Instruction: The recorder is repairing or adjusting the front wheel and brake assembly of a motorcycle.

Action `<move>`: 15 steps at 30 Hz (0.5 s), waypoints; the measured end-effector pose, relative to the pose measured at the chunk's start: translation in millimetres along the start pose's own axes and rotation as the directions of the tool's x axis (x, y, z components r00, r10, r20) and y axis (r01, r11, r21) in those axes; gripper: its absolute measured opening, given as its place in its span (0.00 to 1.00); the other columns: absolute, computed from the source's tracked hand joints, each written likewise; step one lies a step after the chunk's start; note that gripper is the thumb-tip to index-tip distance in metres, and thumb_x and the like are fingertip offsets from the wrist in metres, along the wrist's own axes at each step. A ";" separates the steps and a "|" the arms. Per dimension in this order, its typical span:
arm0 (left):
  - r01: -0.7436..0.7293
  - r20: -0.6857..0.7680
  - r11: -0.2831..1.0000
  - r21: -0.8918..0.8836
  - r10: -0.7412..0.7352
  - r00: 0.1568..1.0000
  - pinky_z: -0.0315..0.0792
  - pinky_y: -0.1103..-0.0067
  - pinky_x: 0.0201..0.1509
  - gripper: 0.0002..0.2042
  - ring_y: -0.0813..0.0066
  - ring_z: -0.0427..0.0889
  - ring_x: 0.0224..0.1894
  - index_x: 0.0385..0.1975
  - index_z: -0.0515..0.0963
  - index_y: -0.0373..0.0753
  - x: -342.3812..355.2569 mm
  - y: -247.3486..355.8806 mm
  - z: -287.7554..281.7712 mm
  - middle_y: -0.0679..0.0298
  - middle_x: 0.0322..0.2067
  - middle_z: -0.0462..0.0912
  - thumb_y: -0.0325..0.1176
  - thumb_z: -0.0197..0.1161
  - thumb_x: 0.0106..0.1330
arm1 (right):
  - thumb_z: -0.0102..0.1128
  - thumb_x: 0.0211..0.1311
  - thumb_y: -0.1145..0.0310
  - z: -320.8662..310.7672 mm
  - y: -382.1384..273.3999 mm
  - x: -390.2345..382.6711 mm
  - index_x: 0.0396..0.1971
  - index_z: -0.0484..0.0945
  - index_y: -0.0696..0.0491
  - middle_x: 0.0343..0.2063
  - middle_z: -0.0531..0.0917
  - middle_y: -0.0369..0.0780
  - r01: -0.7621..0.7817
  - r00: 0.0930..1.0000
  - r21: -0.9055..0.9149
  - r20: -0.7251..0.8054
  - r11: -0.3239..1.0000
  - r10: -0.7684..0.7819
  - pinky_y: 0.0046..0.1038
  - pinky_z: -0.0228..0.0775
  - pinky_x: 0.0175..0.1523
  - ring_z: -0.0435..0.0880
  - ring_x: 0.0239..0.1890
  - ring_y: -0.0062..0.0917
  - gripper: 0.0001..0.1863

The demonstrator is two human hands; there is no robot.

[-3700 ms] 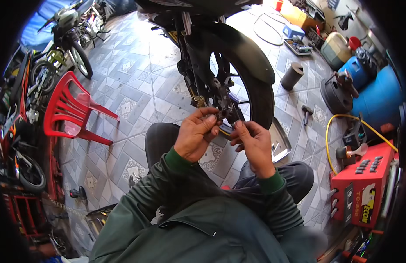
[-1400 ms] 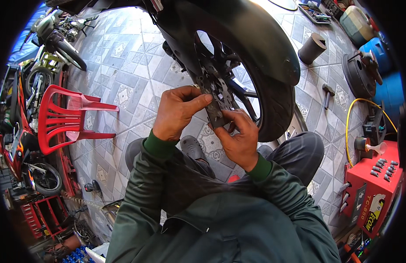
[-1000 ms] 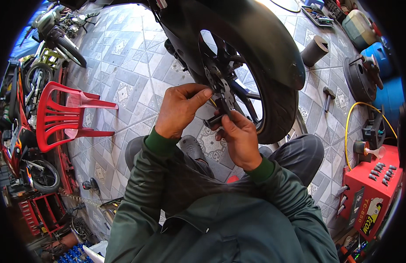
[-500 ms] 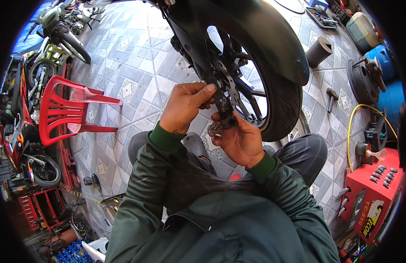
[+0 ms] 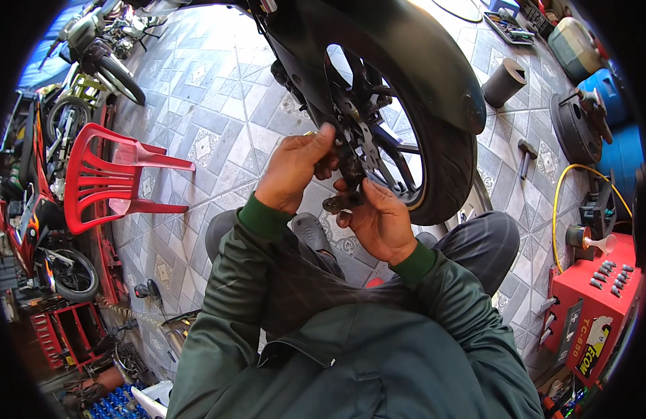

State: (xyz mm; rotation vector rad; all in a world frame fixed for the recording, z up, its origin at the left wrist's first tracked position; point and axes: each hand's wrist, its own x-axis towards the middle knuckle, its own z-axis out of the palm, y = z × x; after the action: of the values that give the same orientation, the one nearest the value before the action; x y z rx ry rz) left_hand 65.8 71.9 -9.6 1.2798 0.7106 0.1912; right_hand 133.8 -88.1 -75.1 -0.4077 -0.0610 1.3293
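Note:
Before me stands a motorcycle's front wheel [image 5: 445, 178] with a black mudguard [image 5: 399, 49], dark spokes and a silver brake disc [image 5: 367, 145]. Beside the disc is a dark, greasy metal bracket-like part [image 5: 342, 202], its lower end in the closed fingers of my right hand [image 5: 385, 222]. My left hand [image 5: 292, 171] is closed, thumb over bent fingers, against the lower end of the fork leg [image 5: 321, 105]. What its fingertips pinch is hidden. Both hands are close together on the wheel's left side.
A red plastic chair [image 5: 103, 178] stands at the left, near parked motorcycles [image 5: 64, 269]. On the tiled floor at the right lie a hammer [image 5: 526, 159] and a dark cylinder [image 5: 505, 82]. A red box-shaped machine [image 5: 581, 300] with small sockets on top sits lower right, beside a yellow hose [image 5: 557, 230].
My right hand has shifted slightly up and left, turning the dark part's lower end with it. My left thumb has moved up a little. The wheel sits slightly further left.

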 end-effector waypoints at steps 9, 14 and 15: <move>-0.044 -0.092 0.963 -0.267 0.020 0.996 0.65 0.81 0.32 0.23 0.76 0.71 0.26 0.28 0.76 0.31 0.0 6.8 -1.0 0.62 0.23 0.76 0.50 0.55 0.67 | 0.39 0.71 0.54 -3.0 -0.7 -1.2 0.50 0.71 0.56 0.45 0.79 0.41 -0.052 0.998 0.089 0.043 0.995 0.048 0.33 0.67 0.40 0.79 0.40 0.35 0.22; -0.077 -0.140 0.958 -0.277 0.040 0.989 0.65 0.82 0.29 0.22 0.77 0.71 0.23 0.28 0.77 0.32 0.9 9.3 -4.0 0.63 0.22 0.76 0.51 0.56 0.66 | 0.38 0.70 0.53 0.4 -1.1 -1.8 0.49 0.72 0.58 0.42 0.80 0.42 -0.026 1.000 0.116 0.007 0.993 0.026 0.34 0.66 0.40 0.77 0.40 0.36 0.24; -0.079 -0.139 0.958 -0.275 0.041 0.989 0.65 0.82 0.29 0.22 0.77 0.71 0.23 0.28 0.77 0.33 0.5 10.1 -4.6 0.63 0.22 0.76 0.50 0.57 0.66 | 0.38 0.69 0.53 3.1 -1.9 -1.9 0.48 0.72 0.58 0.40 0.80 0.42 -0.017 1.000 0.122 -0.017 0.992 0.019 0.33 0.65 0.40 0.76 0.40 0.36 0.24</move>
State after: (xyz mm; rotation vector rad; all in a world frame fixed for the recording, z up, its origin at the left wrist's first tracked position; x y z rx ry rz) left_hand 66.1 78.9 -1.0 1.0242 0.7298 0.4155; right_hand 134.3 -89.4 -71.2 -0.3174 0.0385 1.3398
